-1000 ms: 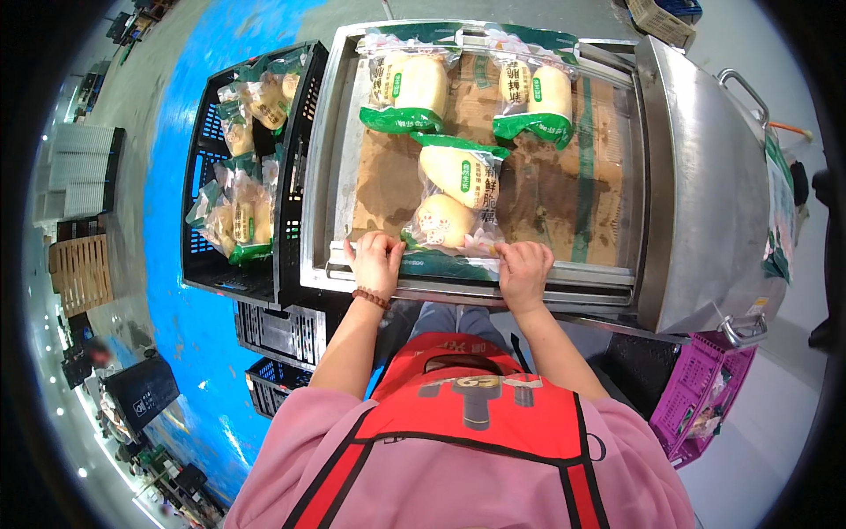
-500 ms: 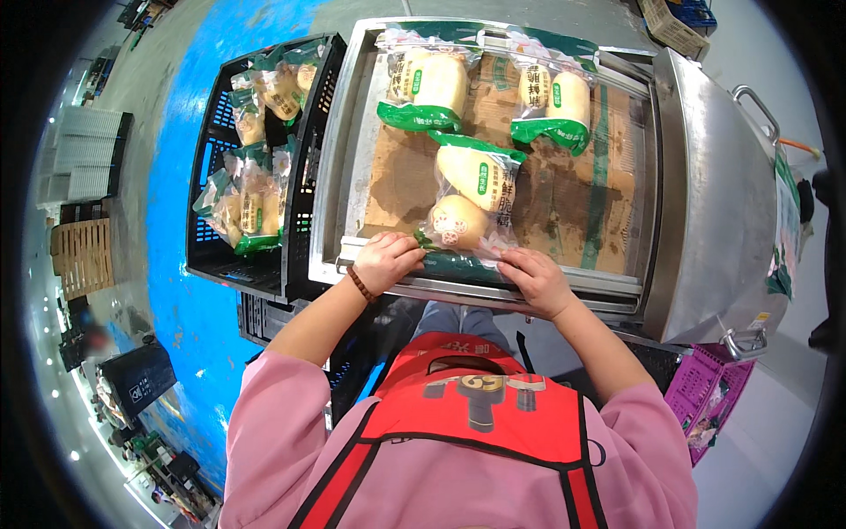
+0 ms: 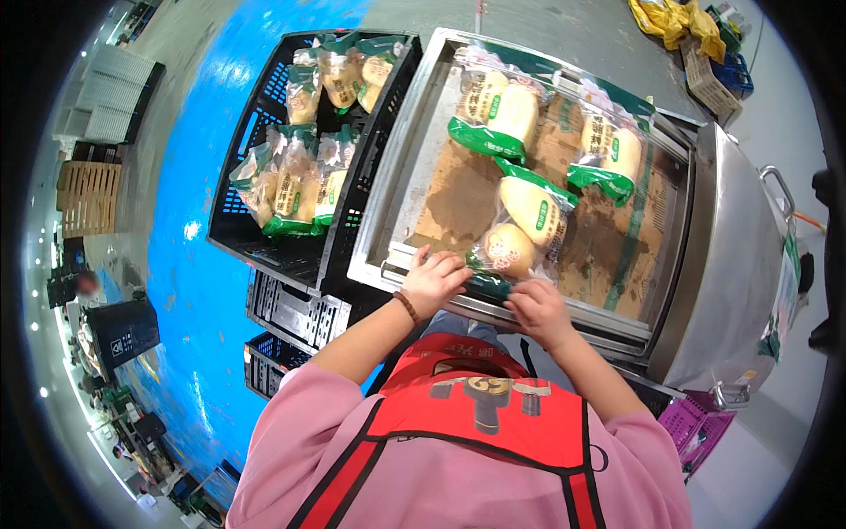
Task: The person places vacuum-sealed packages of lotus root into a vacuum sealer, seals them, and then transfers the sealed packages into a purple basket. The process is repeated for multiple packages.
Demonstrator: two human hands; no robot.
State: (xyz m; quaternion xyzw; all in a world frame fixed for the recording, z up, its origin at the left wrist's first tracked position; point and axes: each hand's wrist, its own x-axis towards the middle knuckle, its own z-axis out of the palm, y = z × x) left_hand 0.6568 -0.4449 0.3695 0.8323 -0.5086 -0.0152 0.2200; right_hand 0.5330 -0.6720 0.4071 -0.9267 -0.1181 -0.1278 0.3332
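At the steel tray's point(image 3: 397, 159) near edge, left hand point(image 3: 436, 284) and right hand point(image 3: 540, 315) half-curled at one bag point(image 3: 526, 220), hold unclear; left, black crate point(image 3: 286, 256) of further bags point(image 3: 295, 187).

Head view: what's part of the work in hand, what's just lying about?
In the work:
- left hand and right hand, at the near bag's green end
- near bag
- two far bags, left and right
- metal machine under them
- probably the black crate of similar bags

Apparently just about:
- wooden pallet
- purple crate
- pale crate
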